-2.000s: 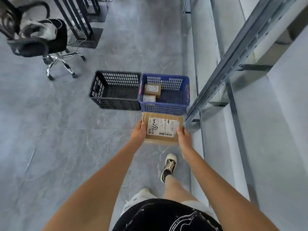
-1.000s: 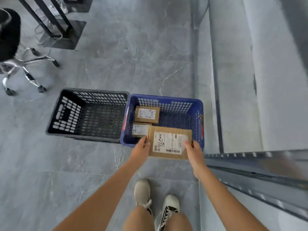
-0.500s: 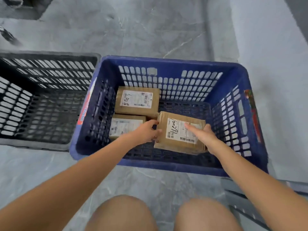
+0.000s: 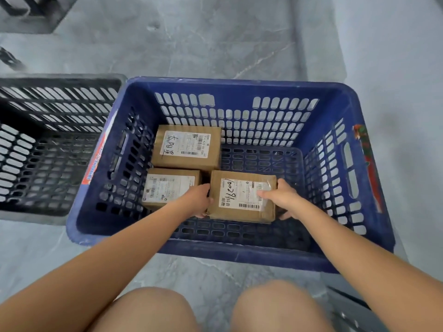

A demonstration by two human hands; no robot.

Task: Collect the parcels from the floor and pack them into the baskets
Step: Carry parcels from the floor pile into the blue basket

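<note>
Hands (image 4: pixel 199 200) (image 4: pixel 280 197) around a parcel (image 4: pixel 242 196) inside blue basket (image 4: pixel 239 92) on grey marbled floor (image 4: pixel 203 39)

three brown labelled parcels (image 4: pixel 242 196) lie flat inside the blue basket (image 4: pixel 239 87).

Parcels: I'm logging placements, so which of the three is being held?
The near-right parcel, gripped by both hands; the other two lie untouched.

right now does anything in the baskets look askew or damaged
Nothing stands out. Three parcels lie flat, labels up, in the blue basket; both hands hold the near-right parcel squarely. The black basket beside it shows no parcels.
</note>
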